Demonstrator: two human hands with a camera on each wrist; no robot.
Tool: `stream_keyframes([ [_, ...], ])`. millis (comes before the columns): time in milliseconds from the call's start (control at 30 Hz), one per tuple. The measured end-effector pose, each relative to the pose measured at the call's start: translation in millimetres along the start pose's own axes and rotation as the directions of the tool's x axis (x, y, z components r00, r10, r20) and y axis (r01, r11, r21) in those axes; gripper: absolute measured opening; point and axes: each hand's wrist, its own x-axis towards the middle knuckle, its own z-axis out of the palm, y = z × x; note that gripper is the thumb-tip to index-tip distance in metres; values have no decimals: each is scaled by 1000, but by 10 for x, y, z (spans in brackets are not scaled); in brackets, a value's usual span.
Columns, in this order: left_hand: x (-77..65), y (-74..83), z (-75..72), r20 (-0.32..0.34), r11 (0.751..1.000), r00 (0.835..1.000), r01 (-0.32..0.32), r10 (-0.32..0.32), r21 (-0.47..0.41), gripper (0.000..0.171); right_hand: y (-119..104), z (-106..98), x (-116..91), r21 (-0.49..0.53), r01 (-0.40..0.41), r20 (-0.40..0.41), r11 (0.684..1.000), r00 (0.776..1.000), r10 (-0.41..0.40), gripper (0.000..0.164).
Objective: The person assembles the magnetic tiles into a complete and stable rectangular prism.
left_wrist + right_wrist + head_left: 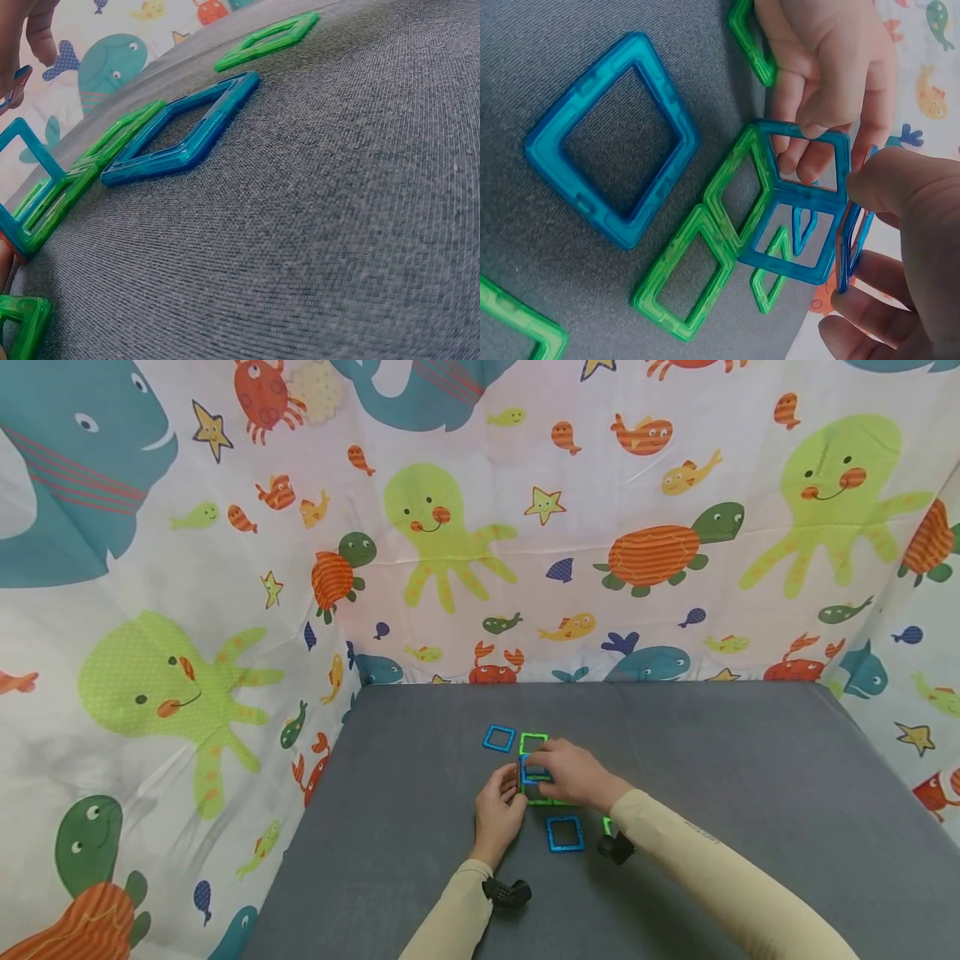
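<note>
My left hand (500, 814) pinches a standing blue square magnetic tile (766, 154), the thumb at its edge and fingers seen through its open middle. Joined beside it is a second standing blue tile (787, 266). Both rise from flat green tiles; one green tile (727, 171) meets their lower edges, and another green tile (669, 255) adjoins it. My right hand (577, 772) grips a further blue tile (843, 255) between thumb and fingers, seen nearly edge-on, right at the side of the standing pair.
On the grey cloth table (735, 793), a loose blue tile (551, 835) lies nearer me. Farther off lie a blue tile (501, 727) and a green tile (534, 735). Another green tile (607, 827) is partly hidden by the right wrist camera. A patterned curtain (480, 635) borders the table.
</note>
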Motion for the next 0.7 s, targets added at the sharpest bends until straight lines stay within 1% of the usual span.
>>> stream_keyframes([
  [200,-7,10,-9,0,1000,1000,0,0,-7,47,-21,15,15,9,-9,17,1000,1000,9,35],
  [367,-8,-1,-1,-8,1000,1000,-5,5,-23,47,-18,22,22,3,2,13,1000,1000,-2,35],
  [567,2,3,2,-3,999,1000,19,-19,-33,48,-18,21,17,4,4,10,1000,1000,-4,34],
  [700,3,8,0,0,999,1000,17,-17,-33,48,-18,30,31,-5,9,9,1000,1000,-9,34],
])
